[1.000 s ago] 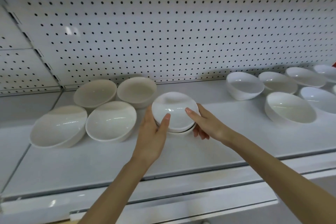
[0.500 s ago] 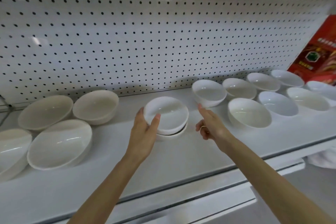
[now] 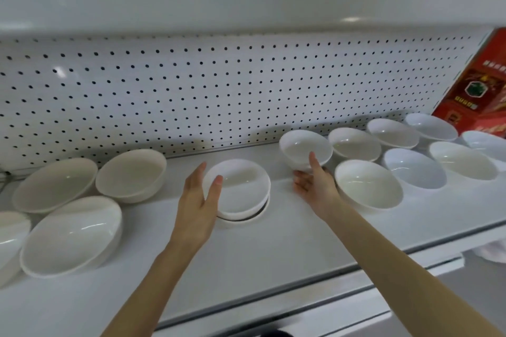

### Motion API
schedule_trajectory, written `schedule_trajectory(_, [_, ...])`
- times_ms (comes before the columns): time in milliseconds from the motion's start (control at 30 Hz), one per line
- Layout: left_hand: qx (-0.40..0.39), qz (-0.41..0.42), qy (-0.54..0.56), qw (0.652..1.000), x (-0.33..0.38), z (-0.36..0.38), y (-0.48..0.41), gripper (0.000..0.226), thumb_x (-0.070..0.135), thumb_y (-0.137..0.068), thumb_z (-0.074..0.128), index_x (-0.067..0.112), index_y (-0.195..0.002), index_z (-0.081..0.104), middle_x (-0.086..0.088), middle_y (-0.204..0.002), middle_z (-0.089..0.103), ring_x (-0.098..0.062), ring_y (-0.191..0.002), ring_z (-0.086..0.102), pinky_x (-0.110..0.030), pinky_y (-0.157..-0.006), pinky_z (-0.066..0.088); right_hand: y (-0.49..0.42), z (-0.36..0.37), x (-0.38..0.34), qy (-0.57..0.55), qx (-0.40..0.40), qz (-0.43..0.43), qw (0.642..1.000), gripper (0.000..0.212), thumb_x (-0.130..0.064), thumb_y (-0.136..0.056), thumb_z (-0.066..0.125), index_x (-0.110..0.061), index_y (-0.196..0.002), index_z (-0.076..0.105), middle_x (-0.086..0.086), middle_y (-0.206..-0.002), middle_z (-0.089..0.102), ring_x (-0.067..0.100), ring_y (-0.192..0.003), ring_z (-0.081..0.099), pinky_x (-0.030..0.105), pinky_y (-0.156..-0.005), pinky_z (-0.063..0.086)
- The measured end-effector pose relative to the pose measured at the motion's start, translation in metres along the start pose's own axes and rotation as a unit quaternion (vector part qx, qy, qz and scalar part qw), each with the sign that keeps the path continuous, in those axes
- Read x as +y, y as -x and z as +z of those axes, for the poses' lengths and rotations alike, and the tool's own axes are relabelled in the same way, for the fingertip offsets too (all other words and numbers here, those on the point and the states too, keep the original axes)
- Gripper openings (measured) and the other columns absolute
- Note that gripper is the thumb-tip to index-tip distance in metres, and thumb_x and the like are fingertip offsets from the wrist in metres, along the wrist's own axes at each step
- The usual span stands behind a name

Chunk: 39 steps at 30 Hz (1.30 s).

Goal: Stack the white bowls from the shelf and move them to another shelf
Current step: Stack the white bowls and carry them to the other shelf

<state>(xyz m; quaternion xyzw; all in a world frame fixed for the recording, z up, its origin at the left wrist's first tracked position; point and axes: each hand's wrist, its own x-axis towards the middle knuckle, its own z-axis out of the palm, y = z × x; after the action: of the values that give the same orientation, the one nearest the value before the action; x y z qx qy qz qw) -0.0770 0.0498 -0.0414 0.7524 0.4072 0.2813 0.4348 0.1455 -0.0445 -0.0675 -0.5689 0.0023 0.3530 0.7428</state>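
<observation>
A short stack of white bowls (image 3: 241, 191) sits in the middle of the white shelf (image 3: 273, 249). My left hand (image 3: 198, 200) cups the stack's left side, thumb on the top bowl's rim. To the right, my right hand (image 3: 315, 183) grips a single white bowl (image 3: 304, 148), thumb on its near rim and fingers under it; the bowl is tilted toward me. Several more white bowls (image 3: 367, 186) stand in two rows further right.
Several larger cream bowls (image 3: 74, 235) lean at the left end of the shelf. A red box (image 3: 479, 90) stands at the far right against the pegboard back wall (image 3: 219, 90). Another shelf overhangs above.
My right hand left the stack, reached right and took hold of the nearest single bowl, tipping it. The left hand stayed on the stack. The view shifted right.
</observation>
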Motion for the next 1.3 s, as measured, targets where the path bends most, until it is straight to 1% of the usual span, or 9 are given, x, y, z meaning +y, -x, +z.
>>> schedule_trajectory(267, [0.034,-0.003,0.009,0.999,0.007,-0.027,0.012,0.047,0.041,-0.099,0.039,0.026,-0.143,0.036,0.002,-0.148,0.037,-0.001,-0.115,0.037,-0.022,-0.099,0.026,0.005,0.013,-0.004,-0.009,-0.014,-0.020,1.000,0.031,-0.021,-0.095,0.057,-0.008,-0.121,0.045,0.013,-0.080,0.059,0.019,-0.066,0.057,0.020,-0.044,0.050])
schedule_trajectory(400, [0.047,0.012,0.019,0.999,0.023,-0.038,0.012,0.050,0.041,-0.099,0.038,0.024,-0.145,0.035,0.004,-0.150,0.038,-0.011,-0.134,0.038,-0.024,-0.109,0.025,0.023,0.019,-0.019,-0.004,-0.086,-0.038,0.996,0.032,-0.022,-0.095,0.055,-0.005,-0.120,0.046,0.014,-0.076,0.058,0.016,-0.060,0.053,0.021,-0.048,0.046])
schedule_trajectory(467, [0.044,0.010,0.048,0.998,0.034,-0.039,0.015,0.051,0.041,-0.099,0.037,0.025,-0.147,0.034,0.012,-0.149,0.036,-0.003,-0.135,0.033,-0.019,-0.110,0.022,0.036,0.023,-0.032,0.014,-0.114,-0.056,0.992,0.028,-0.023,-0.096,0.053,-0.006,-0.116,0.045,0.014,-0.071,0.059,0.014,-0.051,0.049,0.023,-0.050,0.044])
schedule_trajectory(567, [0.026,-0.015,0.106,0.994,0.048,-0.034,0.018,0.047,0.045,-0.099,0.034,0.033,-0.145,0.033,0.031,-0.126,0.033,0.022,-0.108,0.027,-0.001,-0.088,0.016,0.059,0.029,-0.048,0.059,-0.157,-0.070,0.983,0.023,-0.024,-0.097,0.048,-0.003,-0.105,0.049,0.014,-0.067,0.056,0.016,-0.047,0.046,0.024,-0.050,0.042])
schedule_trajectory(667, [0.026,-0.019,0.146,0.989,0.058,-0.026,0.015,0.048,0.046,-0.099,0.033,0.034,-0.146,0.032,0.044,-0.111,0.031,0.020,-0.108,0.027,-0.006,-0.092,0.017,0.079,0.034,-0.055,0.087,-0.206,-0.049,0.973,0.029,-0.028,-0.097,0.044,-0.002,-0.092,0.054,0.013,-0.062,0.055,0.016,-0.044,0.045,0.024,-0.045,0.041])
schedule_trajectory(800, [0.013,-0.016,0.188,0.982,0.060,-0.018,0.011,0.053,0.050,-0.097,0.030,0.034,-0.148,0.029,0.030,-0.138,0.033,0.012,-0.120,0.028,-0.012,-0.099,0.017,0.093,0.045,-0.047,0.146,-0.248,-0.016,0.958,0.035,-0.026,-0.099,0.039,-0.002,-0.079,0.054,0.012,-0.055,0.055,0.017,-0.038,0.043,0.023,-0.040,0.038])
schedule_trajectory(933, [0.010,-0.012,0.189,0.982,0.054,-0.014,0.011,0.055,0.047,-0.098,0.032,0.029,-0.150,0.026,0.022,-0.145,0.033,0.008,-0.125,0.031,-0.013,-0.098,0.021,0.092,0.051,-0.034,0.213,-0.268,-0.047,0.938,0.020,-0.020,-0.099,0.042,-0.003,-0.099,0.052,0.016,-0.058,0.059,0.020,-0.038,0.046,0.025,-0.041,0.038])
schedule_trajectory(1067, [0.023,0.017,0.152,0.988,0.038,-0.011,0.012,0.056,0.054,-0.095,0.035,0.027,-0.143,0.035,0.013,-0.143,0.042,0.004,-0.127,0.039,-0.012,-0.100,0.027,0.086,0.053,-0.022,0.277,-0.267,-0.082,0.920,0.029,-0.019,-0.100,0.039,-0.030,-0.126,0.046,0.015,-0.057,0.059,0.021,-0.037,0.047,0.024,-0.041,0.039])
schedule_trajectory(1300, [0.026,-0.013,0.139,0.990,0.023,-0.003,0.019,0.054,0.043,-0.099,0.035,0.027,-0.149,0.026,0.018,-0.144,0.032,0.007,-0.126,0.030,-0.015,-0.102,0.021,0.082,0.048,-0.027,0.363,-0.287,-0.115,0.879,0.024,-0.019,-0.100,0.041,-0.023,-0.120,0.054,0.010,-0.054,0.058,0.021,-0.033,0.038,0.021,-0.039,0.030])
